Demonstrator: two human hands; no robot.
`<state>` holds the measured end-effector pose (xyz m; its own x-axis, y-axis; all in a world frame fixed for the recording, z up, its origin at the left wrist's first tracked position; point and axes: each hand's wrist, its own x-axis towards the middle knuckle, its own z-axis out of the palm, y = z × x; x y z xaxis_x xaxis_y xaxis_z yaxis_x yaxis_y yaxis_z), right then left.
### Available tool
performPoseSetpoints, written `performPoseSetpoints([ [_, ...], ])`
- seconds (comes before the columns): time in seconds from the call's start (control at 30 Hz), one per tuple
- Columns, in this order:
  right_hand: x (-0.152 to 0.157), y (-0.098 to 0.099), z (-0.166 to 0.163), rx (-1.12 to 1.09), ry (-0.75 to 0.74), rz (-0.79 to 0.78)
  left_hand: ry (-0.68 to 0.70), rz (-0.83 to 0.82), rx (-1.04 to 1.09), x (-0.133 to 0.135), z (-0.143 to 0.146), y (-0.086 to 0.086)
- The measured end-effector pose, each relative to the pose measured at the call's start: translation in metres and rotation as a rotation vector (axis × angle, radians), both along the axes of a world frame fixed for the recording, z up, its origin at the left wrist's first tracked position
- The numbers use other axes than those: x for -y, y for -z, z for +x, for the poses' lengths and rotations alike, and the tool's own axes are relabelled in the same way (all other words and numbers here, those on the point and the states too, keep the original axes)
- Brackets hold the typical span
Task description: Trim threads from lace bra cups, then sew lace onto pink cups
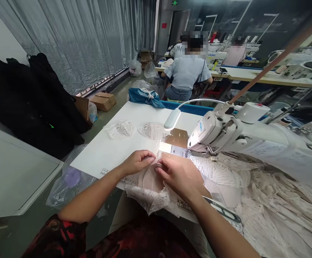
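Both hands meet over the front of the white sewing table (91, 150). My left hand (138, 162) pinches the upper edge of a pale beige lace bra cup (150, 179). Close beside it, my right hand (173, 175) has its thumb and fingertips closed on the same edge. The cup's lace border (149, 198) hangs over the table's front edge. To the right of my hands stands a white sewing machine (209, 132), its needle area lit by a small lamp (172, 119). Two white lace cups (121, 129) lie farther back on the table.
A heap of beige lace pieces (274, 200) covers the right side. Brown card (177, 138) lies by the machine, and a blue cloth bundle (145, 96) sits at the far edge. Co-workers (187, 71) sit at machines ahead. Cardboard boxes (103, 101) stand on the floor at left.
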<state>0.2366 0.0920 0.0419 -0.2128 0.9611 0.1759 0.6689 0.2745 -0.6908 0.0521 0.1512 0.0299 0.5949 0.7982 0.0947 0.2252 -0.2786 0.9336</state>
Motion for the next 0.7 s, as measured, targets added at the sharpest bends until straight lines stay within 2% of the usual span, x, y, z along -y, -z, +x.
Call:
performPoseSetpoints([
  [0.1, 0.011, 0.000, 0.005, -0.053, 0.009, -0.005, -0.116, 0.104, -0.159, -0.012, -0.011, 0.006],
  [0.23, 0.041, -0.010, 0.018, -0.207, -0.007, -0.035, -0.101, 0.382, -0.604, -0.042, -0.029, -0.001],
  [0.33, 0.069, -0.016, 0.025, -0.244, 0.022, -0.010, -0.140, 0.479, -0.673, -0.063, -0.028, -0.011],
  [0.4, 0.087, -0.018, 0.024, -0.232, -0.006, -0.059, -0.127, 0.561, -0.703, -0.075, -0.017, -0.013],
  [0.47, 0.101, -0.017, 0.021, -0.256, -0.110, -0.221, -0.037, 0.599, -0.787, -0.087, -0.002, -0.011],
  [0.53, 0.112, -0.013, 0.018, -0.415, -0.234, -0.453, 0.057, 0.569, -0.887, -0.100, 0.012, -0.005],
  [0.6, 0.119, -0.005, 0.017, -0.728, -0.313, -0.661, 0.087, 0.515, -0.940, -0.114, 0.022, 0.001],
  [0.7, 0.124, 0.006, 0.018, -1.177, -0.265, -0.820, 0.098, 0.506, -0.952, -0.130, 0.026, 0.000],
])
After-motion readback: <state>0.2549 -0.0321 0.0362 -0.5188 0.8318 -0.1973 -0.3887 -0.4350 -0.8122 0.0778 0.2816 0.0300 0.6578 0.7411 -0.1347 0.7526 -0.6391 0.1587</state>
